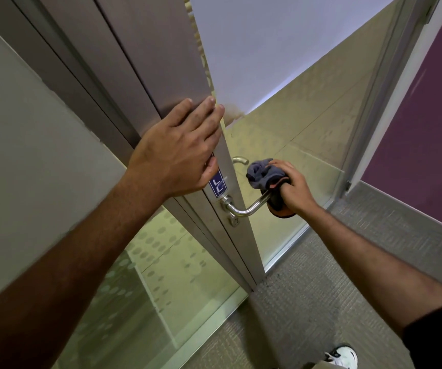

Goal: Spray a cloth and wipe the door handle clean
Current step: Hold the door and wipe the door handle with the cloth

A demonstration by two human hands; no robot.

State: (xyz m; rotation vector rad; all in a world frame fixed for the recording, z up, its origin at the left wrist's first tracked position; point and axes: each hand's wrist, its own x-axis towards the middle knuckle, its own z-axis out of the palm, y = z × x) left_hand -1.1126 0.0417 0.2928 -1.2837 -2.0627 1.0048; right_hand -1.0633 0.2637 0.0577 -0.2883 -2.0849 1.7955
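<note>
A grey door (161, 62) stands ajar with its edge toward me. My left hand (180, 153) lies flat against the door's face and edge, fingers spread, holding nothing. A steel lever handle (244, 209) juts out from the door toward the right. My right hand (291, 187) is closed around the handle's outer end with a bunched grey cloth (262, 174) pressed on it. A second handle (240, 160) shows on the door's other side. No spray bottle is in view.
A blue sticker (217, 185) and a lock cylinder (233, 221) sit by the handle. Frosted glass panels with dots (145, 275) flank the door. Grey carpet (334, 275) covers the floor. A purple wall (427, 129) stands right; my white shoe (343, 355) is below.
</note>
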